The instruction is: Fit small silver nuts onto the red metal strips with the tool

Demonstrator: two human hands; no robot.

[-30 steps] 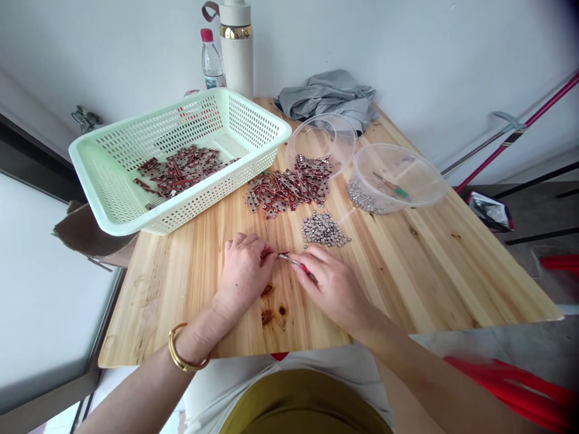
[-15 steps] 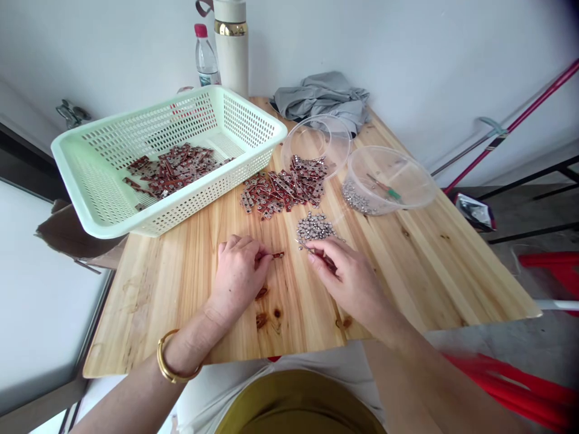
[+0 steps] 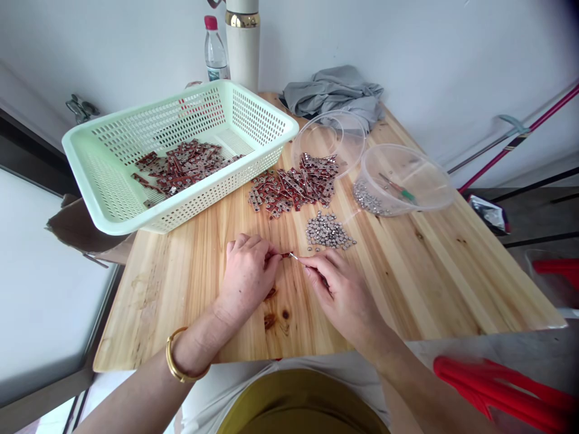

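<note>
Pinched in the fingers of my left hand [image 3: 248, 268] is a small reddish-brown strip [image 3: 285, 255] with metal spots, its end sticking out to the right just over the table. My right hand [image 3: 346, 286] grips a thin tool with a bright metal tip [image 3: 294, 257]; most of it is hidden in the fingers, so its kind is unclear. That tip is at the strip's free end. Just beyond my right hand lies a pile of small, shiny metal pieces [image 3: 329, 231]. Behind it is a heap of similar brown strips [image 3: 294, 188].
A pale green basket [image 3: 203, 205] with more strips stands at the left. Further right are a clear round lid [image 3: 359, 141] and a clear tub [image 3: 434, 196] with metal pieces and a green-handled tool [image 3: 398, 188]. Grey cloth [image 3: 337, 90], a bottle [image 3: 215, 51] and a flask [image 3: 244, 54] are behind.
My right hand has brought the tool tip from the edge of the metal pieces down and left to the strip's end. My left hand keeps its pinch. The whole view has shifted slightly.
</note>
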